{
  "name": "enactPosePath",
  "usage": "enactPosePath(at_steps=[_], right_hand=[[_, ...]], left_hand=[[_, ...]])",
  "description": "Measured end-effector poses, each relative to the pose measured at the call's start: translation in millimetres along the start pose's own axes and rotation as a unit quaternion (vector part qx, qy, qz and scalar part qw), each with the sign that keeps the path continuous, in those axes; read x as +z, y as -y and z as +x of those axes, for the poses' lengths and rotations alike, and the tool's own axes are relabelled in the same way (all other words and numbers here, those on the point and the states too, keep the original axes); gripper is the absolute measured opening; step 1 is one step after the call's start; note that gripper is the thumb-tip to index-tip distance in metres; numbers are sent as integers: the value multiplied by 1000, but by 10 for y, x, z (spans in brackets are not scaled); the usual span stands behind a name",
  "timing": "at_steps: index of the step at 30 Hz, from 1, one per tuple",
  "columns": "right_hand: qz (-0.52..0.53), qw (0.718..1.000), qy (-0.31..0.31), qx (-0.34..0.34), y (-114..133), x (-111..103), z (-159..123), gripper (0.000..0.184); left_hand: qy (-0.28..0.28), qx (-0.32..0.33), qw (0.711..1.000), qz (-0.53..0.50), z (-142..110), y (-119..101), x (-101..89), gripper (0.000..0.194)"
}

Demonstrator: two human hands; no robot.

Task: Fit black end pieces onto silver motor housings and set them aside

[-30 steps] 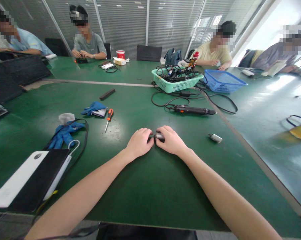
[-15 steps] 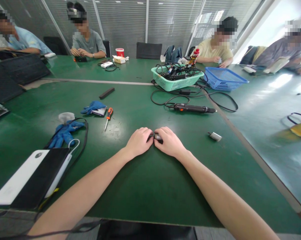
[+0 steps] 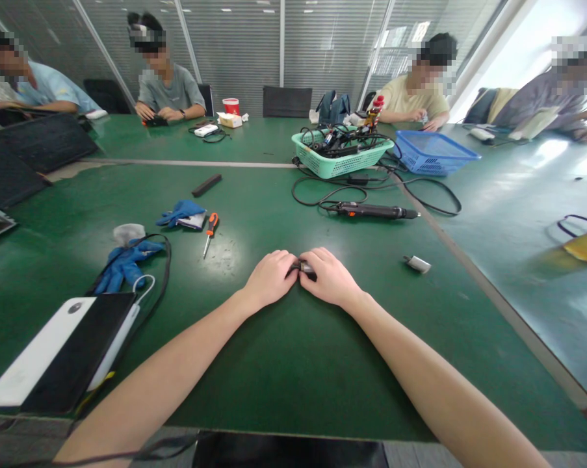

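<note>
Your left hand and right hand meet over the green desk, fingers curled closely around a small dark metal part held between them. It is mostly hidden, so its exact kind is hard to tell. An orange-handled screwdriver lies off to your left, and a corded electric screwdriver lies ahead to your right.

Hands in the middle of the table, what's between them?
A small metal and black object sits between the left hand and the right hand. The hands cover most of it, so its full shape cannot be seen.
</note>
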State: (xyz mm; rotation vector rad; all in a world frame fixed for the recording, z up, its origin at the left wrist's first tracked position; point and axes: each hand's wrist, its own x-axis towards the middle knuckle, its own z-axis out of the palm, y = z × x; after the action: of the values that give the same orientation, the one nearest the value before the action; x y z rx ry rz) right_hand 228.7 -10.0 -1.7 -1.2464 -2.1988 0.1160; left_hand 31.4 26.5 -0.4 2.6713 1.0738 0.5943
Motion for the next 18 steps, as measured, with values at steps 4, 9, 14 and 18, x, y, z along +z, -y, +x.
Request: enactPosePath(at_steps=[4, 9, 14, 18], right_hand=[[5, 1000, -4, -3, 3, 6, 3, 23], [12, 1000, -6, -5, 12, -5, 3, 20], [9, 1000, -6, -2, 19, -8, -4, 19], [5, 1000, -5, -1, 24, -1, -3, 19]], left_hand=[[-2, 5, 1000, 5, 0, 13, 4, 6], [3, 4, 1000, 9, 0, 16, 6, 8], [5, 4, 1000, 14, 0, 10, 9, 9], [1, 5, 1000, 19, -2, 13, 17, 10]])
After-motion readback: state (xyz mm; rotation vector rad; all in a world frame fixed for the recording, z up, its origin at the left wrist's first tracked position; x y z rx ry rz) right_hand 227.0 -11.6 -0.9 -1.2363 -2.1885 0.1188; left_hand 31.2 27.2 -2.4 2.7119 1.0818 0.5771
